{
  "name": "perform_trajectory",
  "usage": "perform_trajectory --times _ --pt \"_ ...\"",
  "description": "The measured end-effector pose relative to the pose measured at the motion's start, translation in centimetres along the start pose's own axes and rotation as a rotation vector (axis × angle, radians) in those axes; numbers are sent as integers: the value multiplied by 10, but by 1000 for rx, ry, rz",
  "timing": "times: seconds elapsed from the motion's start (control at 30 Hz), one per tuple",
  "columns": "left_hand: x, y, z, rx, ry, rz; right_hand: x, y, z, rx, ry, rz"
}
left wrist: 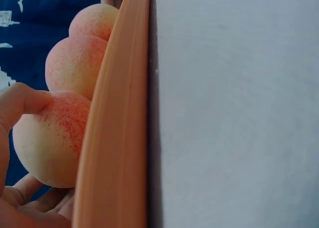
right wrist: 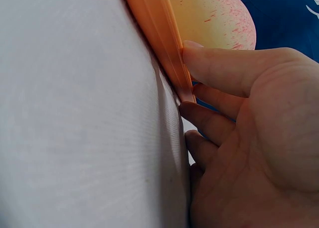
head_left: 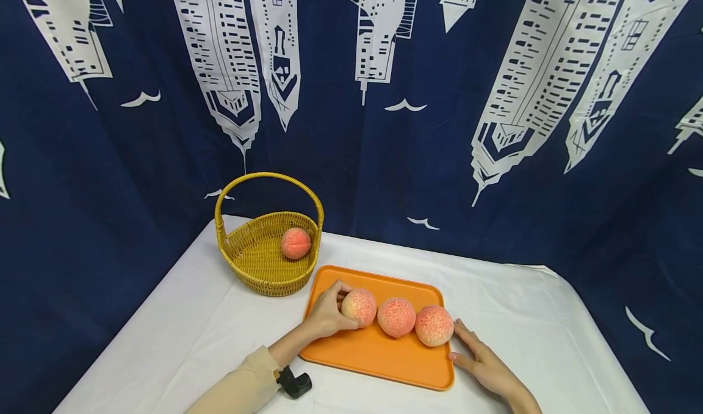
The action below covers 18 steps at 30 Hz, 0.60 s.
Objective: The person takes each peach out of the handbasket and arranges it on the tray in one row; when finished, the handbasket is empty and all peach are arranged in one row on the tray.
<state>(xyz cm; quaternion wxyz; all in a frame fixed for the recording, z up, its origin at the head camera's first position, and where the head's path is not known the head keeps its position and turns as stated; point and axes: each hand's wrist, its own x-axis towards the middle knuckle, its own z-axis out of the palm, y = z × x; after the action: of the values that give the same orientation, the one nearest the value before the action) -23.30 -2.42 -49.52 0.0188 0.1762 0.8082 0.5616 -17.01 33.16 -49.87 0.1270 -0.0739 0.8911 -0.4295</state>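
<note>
Three peaches lie in a row on an orange tray point(head_left: 379, 362). My left hand point(head_left: 329, 311) curls around the leftmost peach point(head_left: 359, 308), thumb on one side and fingers on the other. In the left wrist view this peach point(left wrist: 50, 143) is pale yellow with a red-speckled patch. Beside it sits the middle peach point(head_left: 396, 317), and the right peach point(head_left: 434, 326) lies by the tray's right edge. There my right hand point(head_left: 486, 365) rests with fingers extended. In the right wrist view its thumb point(right wrist: 219, 66) lies at the tray's rim, with the other fingertips low beside the edge.
A yellow woven basket point(head_left: 249, 267) with a tall arched handle stands behind the tray to the left, with one pink peach point(head_left: 296, 243) inside. White cloth point(head_left: 181, 334) covers the table. A dark blue curtain point(head_left: 340, 157) with white buildings hangs behind.
</note>
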Motion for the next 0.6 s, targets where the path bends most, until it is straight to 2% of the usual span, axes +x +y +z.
perform_trajectory --times 0.37,0.6 --pt "1 -3 3 -5 -33 3 0 0 0 -6 17 -11" --pt "1 -3 2 2 -33 -3 0 0 0 -5 13 -7"
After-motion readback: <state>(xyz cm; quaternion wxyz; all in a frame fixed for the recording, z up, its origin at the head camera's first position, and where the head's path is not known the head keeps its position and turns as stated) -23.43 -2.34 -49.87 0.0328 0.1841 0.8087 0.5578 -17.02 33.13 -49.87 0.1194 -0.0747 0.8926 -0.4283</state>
